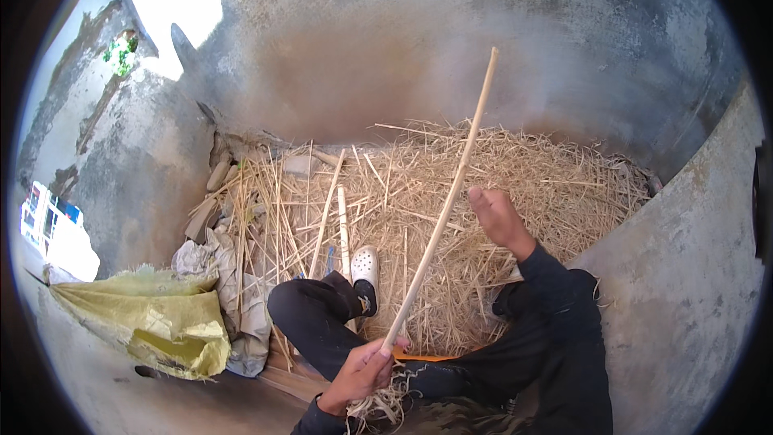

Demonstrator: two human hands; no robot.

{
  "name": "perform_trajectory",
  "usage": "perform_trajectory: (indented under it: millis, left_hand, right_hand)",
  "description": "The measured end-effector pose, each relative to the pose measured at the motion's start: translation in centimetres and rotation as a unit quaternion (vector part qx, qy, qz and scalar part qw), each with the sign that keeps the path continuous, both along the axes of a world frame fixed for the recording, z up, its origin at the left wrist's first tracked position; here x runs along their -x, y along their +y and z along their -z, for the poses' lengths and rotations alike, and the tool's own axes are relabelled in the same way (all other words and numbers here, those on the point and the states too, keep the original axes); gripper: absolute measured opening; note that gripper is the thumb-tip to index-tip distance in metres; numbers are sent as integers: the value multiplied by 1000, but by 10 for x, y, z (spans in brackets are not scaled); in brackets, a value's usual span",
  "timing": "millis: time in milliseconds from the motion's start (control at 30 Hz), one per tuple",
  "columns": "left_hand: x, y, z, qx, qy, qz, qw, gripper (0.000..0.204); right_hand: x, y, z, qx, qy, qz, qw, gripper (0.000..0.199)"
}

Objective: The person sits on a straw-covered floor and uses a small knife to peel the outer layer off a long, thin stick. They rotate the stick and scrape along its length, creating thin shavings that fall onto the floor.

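Observation:
A long pale bamboo stick (444, 217) slants up and away from my lap, its far tip pointing toward the back wall. Its lower end is gripped in my left hand (366, 372), close to my body. My right hand (499, 216) is raised just right of the stick's middle, slightly apart from it. The right fingers are bent and close together; what they hold, if anything, is hidden. Thin curled shavings (382, 409) hang below my left hand. An orange piece (431, 358) lies across my lap, partly covered by my dark clothing.
A thick heap of straw-like shavings (531, 169) covers the floor ahead. Several loose strips (328, 209) lie to the left, beside stones and a torn yellow sack (161, 318). Concrete walls (386, 48) stand behind and at right. My foot wears a white clog (365, 264).

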State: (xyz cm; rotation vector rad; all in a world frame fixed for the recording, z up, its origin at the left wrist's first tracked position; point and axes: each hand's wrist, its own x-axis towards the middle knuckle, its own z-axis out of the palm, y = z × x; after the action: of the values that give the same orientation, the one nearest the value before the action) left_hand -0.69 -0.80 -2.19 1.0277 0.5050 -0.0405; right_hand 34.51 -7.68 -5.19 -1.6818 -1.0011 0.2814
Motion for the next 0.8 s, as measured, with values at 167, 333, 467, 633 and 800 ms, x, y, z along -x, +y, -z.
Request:
perform_trajectory:
  millis: [167, 333, 467, 633, 800]
  left_hand:
    - [-26, 5, -13, -46, 1, -45, 998, 40]
    - [-31, -2, -13, -211, 22, -34, 977, 38]
    - [-27, -9, -18, -233, 60, -15, 970, 37]
    - [-25, -10, -17, -290, 74, 6, 954, 37]
    - [-21, -7, -18, -300, 67, 1, 951, 36]
  right_hand:
    - [64, -9, -1, 62, -296, -56, 952, 63]
    - [66, -2, -1, 76, -335, -19, 939, 64]
    - [46, 2, -7, 128, -295, 31, 946, 64]
    - [70, -4, -1, 117, -318, -32, 940, 70]
    - [31, 5, 13, 141, -301, 33, 942, 71]
